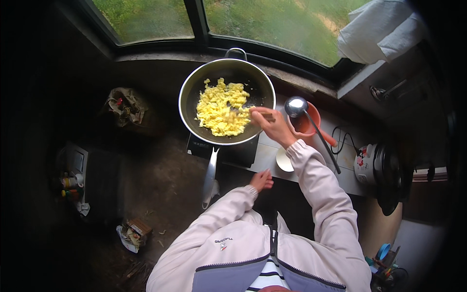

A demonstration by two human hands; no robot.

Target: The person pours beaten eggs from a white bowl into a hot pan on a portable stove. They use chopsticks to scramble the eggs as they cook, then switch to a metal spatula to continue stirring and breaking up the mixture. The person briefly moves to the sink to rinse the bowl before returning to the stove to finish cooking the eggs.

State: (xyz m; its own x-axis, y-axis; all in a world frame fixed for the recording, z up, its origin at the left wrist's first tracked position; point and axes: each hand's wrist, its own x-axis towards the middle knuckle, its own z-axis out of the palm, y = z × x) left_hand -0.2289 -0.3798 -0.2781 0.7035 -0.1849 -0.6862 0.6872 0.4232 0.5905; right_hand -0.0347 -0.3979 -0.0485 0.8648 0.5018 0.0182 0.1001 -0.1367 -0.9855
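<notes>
Over the right side of a deep frying pan (188,126), my right hand (270,122) grips chopsticks (269,117), blurred at their tips. Yellow scrambled eggs (220,106) lie broken into small curds across the pan's dark bottom. The pan sits on a black induction cooker (239,155), its long metal handle (210,175) pointing toward me. My left hand (262,180) hangs before my body near the counter's front edge, holding nothing that I can see, fingers loosely bent. Partly behind my right sleeve stands a white bowl (284,160).
A steel ladle (296,106) rests across an orange dipper (314,118) right of the pan. Farther right is a rice cooker (366,164) with a black cord. Behind the pan runs a window (270,29). Boxes (138,228) and a bag (127,106) stand at left.
</notes>
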